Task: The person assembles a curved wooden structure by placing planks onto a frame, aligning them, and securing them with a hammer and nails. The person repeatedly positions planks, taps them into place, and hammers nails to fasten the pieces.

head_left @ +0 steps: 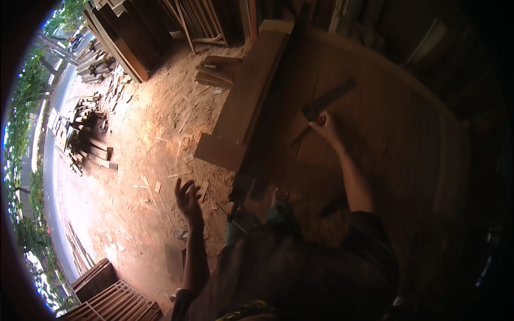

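Note:
My right hand (326, 128) is closed at the near end of a dark bar-shaped tool (332, 98), over the brown wooden tabletop (385, 128). A small red patch shows at the fingers; dimness and blur hide the tool's exact kind. My left hand (187, 199) is raised beyond the left side of the work surface, with its fingers apart and nothing in them. Along the left side of the tabletop runs a long dark beam (267, 101). Beside it lies a brown board (249, 88), with a shorter wood piece (220, 151) at its near end.
Sawdust and wood scraps cover the floor (155, 139) at left. Wood offcuts (88, 136) lie heaped farther left, and panels (128, 37) lean at the back. A slatted wooden frame (115, 302) lies at lower left. A small dark object (334, 207) rests near my right elbow.

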Available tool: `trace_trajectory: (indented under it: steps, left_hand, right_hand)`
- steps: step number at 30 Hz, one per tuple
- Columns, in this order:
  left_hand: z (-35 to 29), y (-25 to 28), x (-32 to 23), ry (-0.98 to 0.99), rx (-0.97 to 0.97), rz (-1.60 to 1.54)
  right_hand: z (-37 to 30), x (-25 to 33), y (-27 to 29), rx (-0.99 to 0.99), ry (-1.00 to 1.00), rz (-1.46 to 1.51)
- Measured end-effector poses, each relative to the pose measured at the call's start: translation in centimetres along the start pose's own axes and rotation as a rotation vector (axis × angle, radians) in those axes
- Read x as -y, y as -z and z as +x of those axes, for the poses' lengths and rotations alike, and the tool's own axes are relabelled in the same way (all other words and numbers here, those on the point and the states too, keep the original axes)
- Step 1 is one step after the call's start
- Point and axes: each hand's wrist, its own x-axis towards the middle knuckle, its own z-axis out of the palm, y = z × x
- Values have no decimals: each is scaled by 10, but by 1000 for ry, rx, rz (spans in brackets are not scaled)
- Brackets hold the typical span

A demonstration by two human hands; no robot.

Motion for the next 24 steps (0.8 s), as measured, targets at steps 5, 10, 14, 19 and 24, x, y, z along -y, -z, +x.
trace_trajectory:
  steps: [5,10,14,19,24]
  left_hand:
    - [9,-129,-40,-253,465,61]
    - [13,-244,-46,-789,701,676]
    - [5,-293,-66,-945,750,588]
    - [56,-295,-101,-886,714,553]
    - [192,-322,-86,-544,378,180]
  right_hand:
    - [-20,12,1,-54,-136,157]
    - [-66,88,-13,-19,43,318]
    - [-100,153,22,58,167,296]
    - [-64,105,54,200,86,951]
    - [-23,-36,1,-274,33,69]
